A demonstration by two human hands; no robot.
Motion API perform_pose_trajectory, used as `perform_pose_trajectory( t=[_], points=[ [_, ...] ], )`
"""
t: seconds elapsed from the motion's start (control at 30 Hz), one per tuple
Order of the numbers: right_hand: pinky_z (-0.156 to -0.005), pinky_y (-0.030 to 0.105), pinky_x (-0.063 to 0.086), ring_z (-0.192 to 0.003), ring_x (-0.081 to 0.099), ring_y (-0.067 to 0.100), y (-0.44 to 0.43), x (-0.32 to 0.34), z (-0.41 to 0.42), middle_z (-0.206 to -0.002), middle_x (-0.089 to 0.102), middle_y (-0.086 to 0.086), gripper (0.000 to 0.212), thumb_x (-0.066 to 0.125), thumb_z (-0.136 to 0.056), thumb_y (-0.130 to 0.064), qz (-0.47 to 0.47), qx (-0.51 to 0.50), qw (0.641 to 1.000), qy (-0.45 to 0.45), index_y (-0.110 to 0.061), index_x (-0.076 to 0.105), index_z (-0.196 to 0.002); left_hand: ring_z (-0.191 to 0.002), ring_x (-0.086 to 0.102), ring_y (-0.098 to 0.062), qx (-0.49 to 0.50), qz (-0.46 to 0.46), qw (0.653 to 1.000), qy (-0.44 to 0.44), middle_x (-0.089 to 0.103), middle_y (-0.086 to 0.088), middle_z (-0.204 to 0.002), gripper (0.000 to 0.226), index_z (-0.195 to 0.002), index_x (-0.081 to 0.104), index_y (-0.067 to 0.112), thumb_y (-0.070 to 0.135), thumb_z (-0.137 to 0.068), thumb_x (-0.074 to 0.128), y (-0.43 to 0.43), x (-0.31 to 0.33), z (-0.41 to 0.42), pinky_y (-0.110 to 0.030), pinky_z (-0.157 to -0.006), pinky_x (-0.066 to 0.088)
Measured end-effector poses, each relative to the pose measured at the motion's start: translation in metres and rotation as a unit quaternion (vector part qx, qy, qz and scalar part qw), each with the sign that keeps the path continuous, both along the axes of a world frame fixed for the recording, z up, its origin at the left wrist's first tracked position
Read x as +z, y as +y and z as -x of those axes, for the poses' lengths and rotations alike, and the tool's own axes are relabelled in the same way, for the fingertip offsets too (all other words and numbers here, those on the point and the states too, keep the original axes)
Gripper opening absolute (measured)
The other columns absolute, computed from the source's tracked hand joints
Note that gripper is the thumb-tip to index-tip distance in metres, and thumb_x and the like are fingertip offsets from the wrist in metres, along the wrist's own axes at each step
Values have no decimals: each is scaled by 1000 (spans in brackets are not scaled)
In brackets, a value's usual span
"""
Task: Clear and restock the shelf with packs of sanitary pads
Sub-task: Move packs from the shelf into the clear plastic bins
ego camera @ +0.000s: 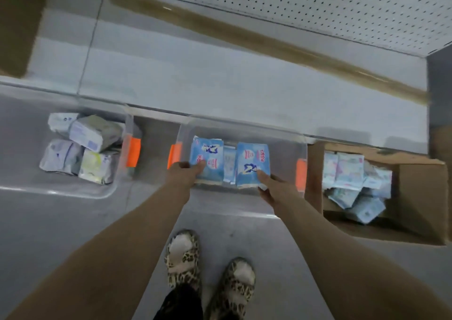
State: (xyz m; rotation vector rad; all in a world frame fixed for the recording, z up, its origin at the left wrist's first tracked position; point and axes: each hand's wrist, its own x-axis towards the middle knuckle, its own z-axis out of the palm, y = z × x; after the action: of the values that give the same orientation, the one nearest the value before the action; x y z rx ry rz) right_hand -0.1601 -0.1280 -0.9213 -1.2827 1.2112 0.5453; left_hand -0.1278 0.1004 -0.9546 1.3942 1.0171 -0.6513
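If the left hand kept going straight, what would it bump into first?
The left hand grips a blue pack; beyond it, probably the far wall of the clear bin first, though depth is unclear.

A shop aisle: a pegboard-backed metal shelf [220, 74], with bins [244, 128] and a carton [415, 197] of packaged stock below.

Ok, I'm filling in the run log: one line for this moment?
left hand grips left blue pack | right hand grips right blue pack | both at middle clear bin
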Motion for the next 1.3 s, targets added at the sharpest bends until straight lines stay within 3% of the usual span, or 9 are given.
perform_pose_trajectory(
  t=[0.17,0.27,0.4,0.6,0.77,1.07,1.2,1.27,1.3],
  points=[
    [-39,15,40,-56,57,6,-7,-81,-9,-80,68,0,27,80,-86,-27,42,39,998,12,-11,72,-106,-87,68,-23,-6,-44,999,-18,69,-5,-96,31,-92,61,15,32,-80,84,-15,-67,-7,-37,-83,57],
    [-40,15,39,-51,57,4,-10,-116,-13,-79,67,-1,16,80,-87,-25,64,43,997,15,-17,68,-95,-90,67,-23,-21,-82,996,-27,67,-5,-104,42,-106,57,14,34,-80,83,-26,-94,-10,-32,-75,55],
    [-44,15,43,-56,59,5,-14,-150,-10,-81,68,-1,26,80,-86,-26,81,53,995,16,-11,70,-104,-99,67,-27,-32,-128,991,-28,65,-6,-109,50,-113,58,12,35,-79,84,-36,-123,-13,-43,-88,57],
    [-67,25,53,-75,65,18,-16,-174,-3,-99,73,8,32,80,-86,-25,83,35,995,36,-6,73,-110,-95,67,-24,-64,-156,986,-6,69,-7,-109,45,-105,60,16,41,-77,84,-37,-135,-10,-39,-87,57],
    [-92,40,58,-83,68,23,-10,-160,-2,-92,70,10,31,80,-86,-24,81,8,995,55,-3,69,-106,-96,52,-22,-76,-152,985,29,58,-8,-116,65,-129,54,6,39,-81,81,-33,-115,-12,-31,-80,42],
    [-92,40,54,-93,64,24,-12,-32,-21,-121,68,14,67,79,-76,-47,138,166,975,58,-8,65,-128,-92,53,-25,-128,-112,985,31,60,-17,-111,59,-122,58,-8,27,-82,82,-13,14,-16,-35,-80,45],
    [-91,22,41,-120,60,23,-7,96,-46,-134,63,4,51,69,-91,-40,229,334,914,1,-14,61,-134,-73,53,-21,-141,-92,985,24,61,-18,-88,32,-97,61,-6,18,-86,78,-15,117,-36,-24,-61,45],
    [-80,18,38,-115,62,22,-5,160,-58,-130,64,5,50,68,-93,-34,231,360,903,-33,-15,56,-137,-63,52,-16,-154,-103,983,-2,59,-11,-82,29,-83,58,5,26,-86,78,-19,182,-47,-20,-54,46],
    [-77,18,38,-109,63,22,-3,195,-62,-127,65,7,51,69,-92,-34,235,374,896,-54,-16,53,-138,-70,58,-17,-171,-109,979,-29,64,-11,-92,35,-91,62,5,33,-83,80,-20,212,-52,-22,-63,49]
  ],
)
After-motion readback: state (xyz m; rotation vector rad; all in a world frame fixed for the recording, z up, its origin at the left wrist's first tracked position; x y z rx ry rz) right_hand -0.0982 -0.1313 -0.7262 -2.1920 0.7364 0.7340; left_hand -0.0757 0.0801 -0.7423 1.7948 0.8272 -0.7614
